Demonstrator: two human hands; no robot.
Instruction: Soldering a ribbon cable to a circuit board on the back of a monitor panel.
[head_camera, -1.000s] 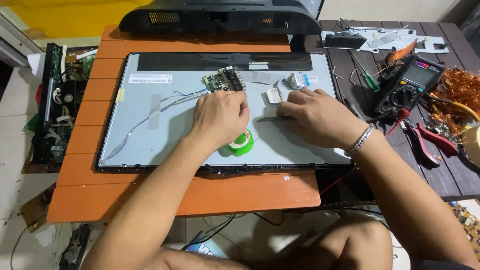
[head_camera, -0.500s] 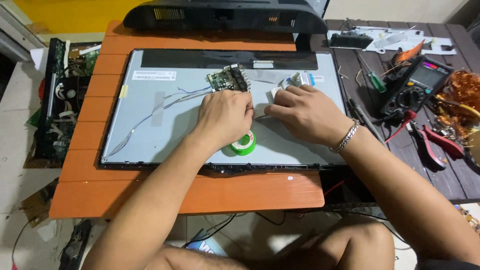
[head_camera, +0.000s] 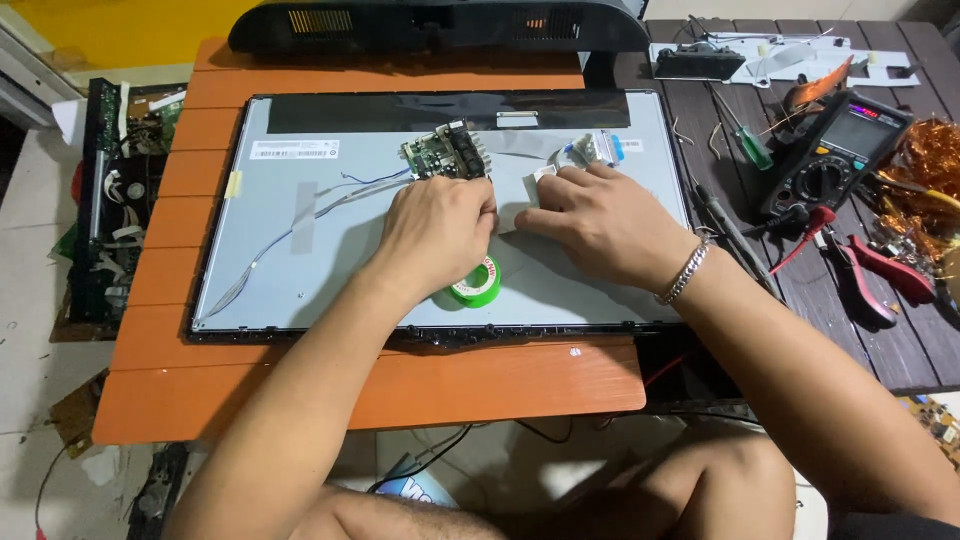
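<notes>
A dark digital multimeter with a round selector dial (head_camera: 838, 150) lies on the dark slatted wooden tabletop (head_camera: 850, 330), its red probe lead (head_camera: 800, 232) trailing beside it. A green-handled screwdriver (head_camera: 745, 135) sits just left of the meter. Red-handled pliers (head_camera: 885, 270) rest nearer the front edge. A tangle of copper wire (head_camera: 925, 160) lies at the far right. A black plastic monitor housing (head_camera: 440, 25) stands at the rear.
</notes>
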